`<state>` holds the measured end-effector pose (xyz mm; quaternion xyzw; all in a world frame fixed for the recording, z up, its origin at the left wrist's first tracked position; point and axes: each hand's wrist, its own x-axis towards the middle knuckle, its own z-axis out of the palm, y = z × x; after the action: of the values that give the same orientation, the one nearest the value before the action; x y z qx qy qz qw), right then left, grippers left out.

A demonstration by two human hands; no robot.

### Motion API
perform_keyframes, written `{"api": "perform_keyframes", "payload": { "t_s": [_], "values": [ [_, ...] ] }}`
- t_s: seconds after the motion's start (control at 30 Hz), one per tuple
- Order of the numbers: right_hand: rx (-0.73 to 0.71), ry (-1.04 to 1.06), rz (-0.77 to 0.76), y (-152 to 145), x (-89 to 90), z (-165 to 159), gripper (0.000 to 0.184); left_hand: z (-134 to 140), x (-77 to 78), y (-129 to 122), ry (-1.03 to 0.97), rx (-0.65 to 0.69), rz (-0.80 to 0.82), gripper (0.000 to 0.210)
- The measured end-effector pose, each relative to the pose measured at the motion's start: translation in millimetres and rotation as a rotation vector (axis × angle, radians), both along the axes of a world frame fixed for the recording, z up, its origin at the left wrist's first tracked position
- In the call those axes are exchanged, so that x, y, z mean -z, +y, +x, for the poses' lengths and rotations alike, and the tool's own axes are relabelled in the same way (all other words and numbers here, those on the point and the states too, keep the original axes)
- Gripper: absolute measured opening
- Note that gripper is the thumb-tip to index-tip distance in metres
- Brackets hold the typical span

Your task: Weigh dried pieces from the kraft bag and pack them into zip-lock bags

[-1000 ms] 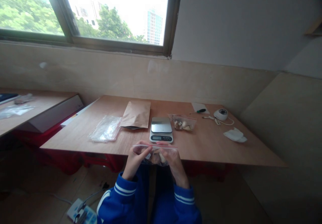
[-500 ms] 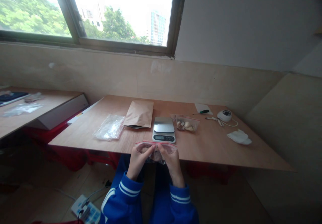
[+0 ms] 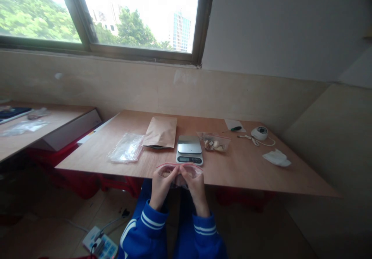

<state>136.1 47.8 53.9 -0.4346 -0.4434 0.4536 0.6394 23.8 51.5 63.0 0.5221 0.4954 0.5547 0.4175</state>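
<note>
Both hands pinch the red-lined top of a clear zip bag (image 3: 194, 169) at the table's front edge. My left hand (image 3: 161, 184) is closed on its left part, and my right hand (image 3: 195, 185) on its right part, with the thumbs nearly meeting at the middle of the seal. Pale brownish pieces show dimly inside, their kind unclear; my hands cover much of the bag. Just beyond it sits a digital kitchen scale (image 3: 189, 146) with a bare metal plate. A second zip bag (image 3: 216, 143) with pale and brown pieces lies right of the scale.
A brown paper pouch (image 3: 161, 132) and flat clear bags (image 3: 127, 147) lie left of the scale. On the right are a green-handled screwdriver (image 3: 236, 128), a white dome camera (image 3: 259, 133) with its cable and a crumpled white tissue (image 3: 276, 158). A power strip (image 3: 100, 243) lies on the floor.
My right hand has shifted slightly left, and the thumbs are closer together along the bag's seal. The things on the table have stayed in place.
</note>
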Motion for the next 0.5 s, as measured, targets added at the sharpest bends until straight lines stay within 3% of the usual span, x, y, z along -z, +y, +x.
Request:
{"api": "perform_keyframes", "payload": {
  "t_s": [0.2, 0.3, 0.5],
  "values": [
    [0.042, -0.008, 0.041, -1, 0.8, -3, 0.016, -2, 3.5, 1, -0.059, 0.026, 0.015, 0.027],
    [0.103, -0.012, 0.019, -1, 3.9, 4, 0.019, -2, 8.0, 4, -0.113, 0.058, -0.070, 0.038],
    [0.078, 0.138, -0.151, -2, 12.2, 27, 0.039, 4, 19.1, 11, -0.268, 0.118, -0.224, 0.053]
  ]
}}
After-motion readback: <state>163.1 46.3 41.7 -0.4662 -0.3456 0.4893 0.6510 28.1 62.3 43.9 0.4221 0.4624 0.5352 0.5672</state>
